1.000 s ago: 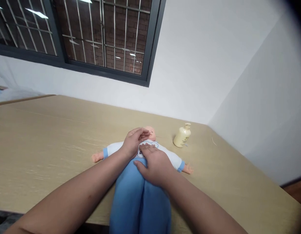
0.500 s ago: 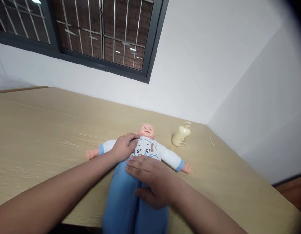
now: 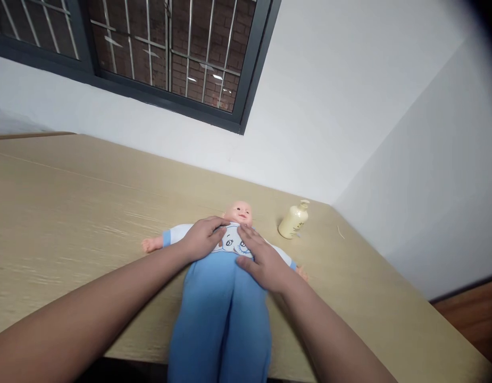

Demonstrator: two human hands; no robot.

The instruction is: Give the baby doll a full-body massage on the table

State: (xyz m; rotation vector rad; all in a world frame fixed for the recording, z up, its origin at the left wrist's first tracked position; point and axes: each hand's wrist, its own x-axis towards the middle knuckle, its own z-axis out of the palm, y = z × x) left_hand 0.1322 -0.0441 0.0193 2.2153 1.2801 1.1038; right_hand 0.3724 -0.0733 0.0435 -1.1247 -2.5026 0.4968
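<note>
A baby doll (image 3: 241, 213) lies on its back with its arms spread, its head toward the wall. It wears a white top (image 3: 232, 240) with blue cuffs and a printed cartoon animal, and blue trousers (image 3: 214, 303). Flat on the left side of the doll's chest rests my left hand (image 3: 203, 238), its fingers stretched toward the neck. My right hand (image 3: 264, 260) lies on the other side of the chest, fingers extended and thumb apart, covering part of the print and the sleeve. Neither hand grips anything.
A pale yellow pump bottle (image 3: 294, 219) stands on the wooden table (image 3: 90, 197), right of the doll's head. A thin strand (image 3: 340, 232) lies farther right. White walls (image 3: 309, 106) and a barred window (image 3: 169, 53) rise behind the table.
My right hand has moved up from the trousers and lower belly to the right side of the doll's chest. My left hand stays on the chest. The view has shifted slightly.
</note>
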